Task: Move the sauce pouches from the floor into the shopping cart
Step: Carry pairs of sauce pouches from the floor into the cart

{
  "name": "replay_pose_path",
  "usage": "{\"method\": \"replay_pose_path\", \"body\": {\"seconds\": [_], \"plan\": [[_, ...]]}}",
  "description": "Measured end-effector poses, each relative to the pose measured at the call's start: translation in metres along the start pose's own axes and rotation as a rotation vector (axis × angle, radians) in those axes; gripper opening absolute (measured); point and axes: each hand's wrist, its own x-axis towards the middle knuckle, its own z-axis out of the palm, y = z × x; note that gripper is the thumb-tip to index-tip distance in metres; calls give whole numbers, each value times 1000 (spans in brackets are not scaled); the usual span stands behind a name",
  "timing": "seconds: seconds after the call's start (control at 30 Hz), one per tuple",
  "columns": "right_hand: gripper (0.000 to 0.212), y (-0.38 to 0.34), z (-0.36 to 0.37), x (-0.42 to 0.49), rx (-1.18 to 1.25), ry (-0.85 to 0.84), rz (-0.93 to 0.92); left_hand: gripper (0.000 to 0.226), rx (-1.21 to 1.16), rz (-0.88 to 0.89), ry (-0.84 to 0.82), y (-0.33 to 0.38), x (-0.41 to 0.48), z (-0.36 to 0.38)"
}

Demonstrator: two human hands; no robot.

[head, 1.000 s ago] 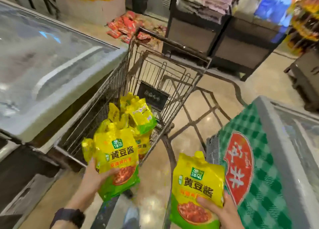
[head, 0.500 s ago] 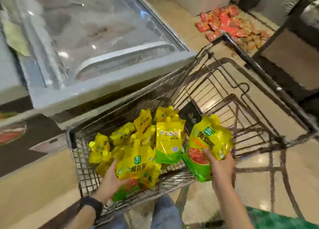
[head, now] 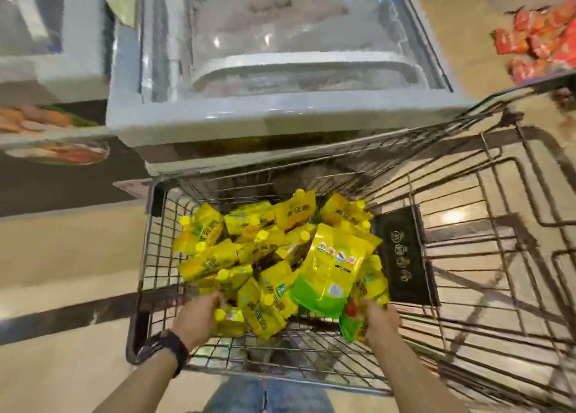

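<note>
Sauce pouches (head: 249, 250) lie heaped in the near end of the shopping cart (head: 155, 256), straight ahead of us and between our two forearms, caps pointing every way. Our right hand (head: 381, 320) grips a green-bottomed pouch (head: 353, 325) at the pile's right edge, thumb on its face. Its long axis runs away from us, green end nearest, and it sits inside the wire wall, touching the pouches beside it. Our left hand (head: 199, 314), watch (head: 170, 347) on the wrist, reaches over the near rim with fingers bent against a near-left pouch (head: 232, 319). Blur keeps us from telling whether it grips or only touches. Both forearms stretch forward and down. We judge the coming move to be a release: the right hand's pouch is already over the basket, so loosening the fingers should do. Red packets (head: 536, 38) lie on the floor (head: 62, 256) past the cart, right of a glass-topped freezer (head: 280, 126).
</note>
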Motion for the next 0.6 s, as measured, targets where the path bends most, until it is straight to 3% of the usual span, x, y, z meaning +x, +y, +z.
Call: {"method": "replay_pose_path", "body": {"seconds": [0.07,0.1,0.17,0.23,0.4,0.6], "plan": [[24,4,9,8,-78,-108,-16,56,130,-15,-100,0,-8,9],[33,14,15,22,-127,-140,-18,65,161,-36,-66,-1,-10,14],[54,42,28,67,-207,-184,-43,59,159,-67,9,-5,-14,19],[57,52,34,83,-281,-248,-98,47,137,-55,63,-9,-17,22],[53,-20,-5,-65,-606,-220,-434,52,107,13,172,-8,-31,15],[79,-41,-17,-136,-905,-229,-771,69,136,130,409,8,-60,-17]]}}
